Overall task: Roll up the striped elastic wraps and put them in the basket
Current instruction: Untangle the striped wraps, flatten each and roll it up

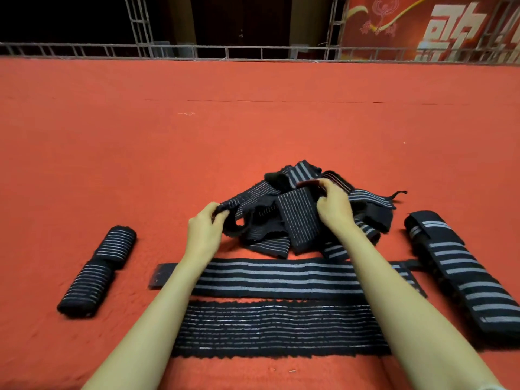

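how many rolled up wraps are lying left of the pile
2. One black rolled elastic wrap with thin white stripes lies farther away on the red carpet; a second rolled wrap lies nearer, its end touching the first.

Stage or event hall: red carpet (253,122), metal truss (140,26), red banner (394,21).

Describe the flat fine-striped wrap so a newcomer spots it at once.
On the red carpet, find the tangled pile of wraps at the centre. Two wraps lie flat between it and the camera; the fine-striped wrap is the nearer one, with many thin lines and ragged edges, unlike the broad-banded wrap.
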Motion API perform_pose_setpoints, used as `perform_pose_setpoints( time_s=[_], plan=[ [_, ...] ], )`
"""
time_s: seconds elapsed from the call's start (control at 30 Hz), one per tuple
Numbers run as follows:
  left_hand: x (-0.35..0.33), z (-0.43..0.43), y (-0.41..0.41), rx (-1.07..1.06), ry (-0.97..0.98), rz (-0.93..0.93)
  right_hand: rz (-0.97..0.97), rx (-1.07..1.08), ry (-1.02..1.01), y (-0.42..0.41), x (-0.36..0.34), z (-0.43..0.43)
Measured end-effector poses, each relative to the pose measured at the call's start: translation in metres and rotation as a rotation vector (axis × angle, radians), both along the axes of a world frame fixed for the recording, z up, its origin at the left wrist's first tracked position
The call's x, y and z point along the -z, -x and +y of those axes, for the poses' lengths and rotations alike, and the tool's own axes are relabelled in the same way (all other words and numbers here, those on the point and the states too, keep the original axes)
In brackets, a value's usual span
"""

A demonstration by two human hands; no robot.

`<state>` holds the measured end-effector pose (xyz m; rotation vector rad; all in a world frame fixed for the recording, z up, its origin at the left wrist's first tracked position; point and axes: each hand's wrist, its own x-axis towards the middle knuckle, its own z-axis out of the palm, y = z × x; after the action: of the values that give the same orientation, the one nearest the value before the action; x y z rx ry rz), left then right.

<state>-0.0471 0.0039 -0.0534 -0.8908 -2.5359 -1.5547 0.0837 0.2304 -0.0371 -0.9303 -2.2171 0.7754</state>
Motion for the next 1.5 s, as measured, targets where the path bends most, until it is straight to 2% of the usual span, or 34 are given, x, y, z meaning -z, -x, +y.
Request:
perform_pose_setpoints(
  time_s=[0.07,0.1,0.17,0.23,0.27,0.37,0.53,0.67,0.77,0.87,0.97,1.13,1.27,1.33,1.43,1.5],
  plan=[
    [0.000,-0.003,-0.001,0.012,-0.082,-0.075,0.112,-0.130,-0.168,0.000,0.000,-0.017],
    [-0.003,-0.005,-0.003,0.031,-0.072,-0.065,0.078,-0.215,-0.273,0.001,0.001,-0.025],
    [-0.008,-0.007,-0.010,0.092,0.012,0.025,-0.199,-0.323,-0.403,0.004,0.003,-0.034],
    [-0.010,-0.007,-0.012,0.127,0.142,0.142,-0.449,-0.290,-0.460,0.009,0.007,-0.032],
    [-0.008,-0.007,-0.010,0.112,0.233,0.185,-0.501,-0.248,-0.489,0.010,0.008,-0.030],
    [-0.003,0.002,-0.005,0.049,0.377,0.191,-0.431,-0.125,-0.534,0.006,0.013,-0.025],
    [-0.006,0.049,-0.027,0.239,0.341,0.110,-0.244,-0.115,-0.504,-0.005,0.027,-0.016],
    [0.008,0.082,-0.035,0.211,0.456,0.253,-0.138,-0.129,-0.491,-0.006,0.033,-0.008],
    [0.012,0.089,-0.027,0.147,0.373,0.359,-0.100,-0.108,-0.528,-0.005,0.035,-0.003],
    [0.001,0.079,-0.013,0.074,0.199,0.337,-0.170,-0.050,-0.573,-0.005,0.039,0.006],
    [-0.016,0.051,0.012,-0.046,0.092,0.345,-0.232,0.064,-0.471,-0.007,0.043,0.018],
    [-0.021,0.018,0.005,0.040,0.047,0.483,-0.212,0.031,-0.360,-0.002,0.035,0.011],
    [-0.018,-0.004,-0.013,0.039,0.003,0.551,-0.335,-0.041,-0.338,-0.009,0.026,-0.005],
    [-0.013,-0.014,-0.024,0.062,0.011,0.564,-0.356,-0.085,-0.389,-0.013,0.024,-0.014],
    [-0.008,-0.024,-0.039,0.121,-0.017,0.575,-0.181,-0.259,-0.615,-0.013,0.018,-0.035],
    [-0.008,-0.030,-0.043,0.154,-0.043,0.605,-0.177,-0.349,-0.704,-0.005,0.015,-0.053]
  ],
)
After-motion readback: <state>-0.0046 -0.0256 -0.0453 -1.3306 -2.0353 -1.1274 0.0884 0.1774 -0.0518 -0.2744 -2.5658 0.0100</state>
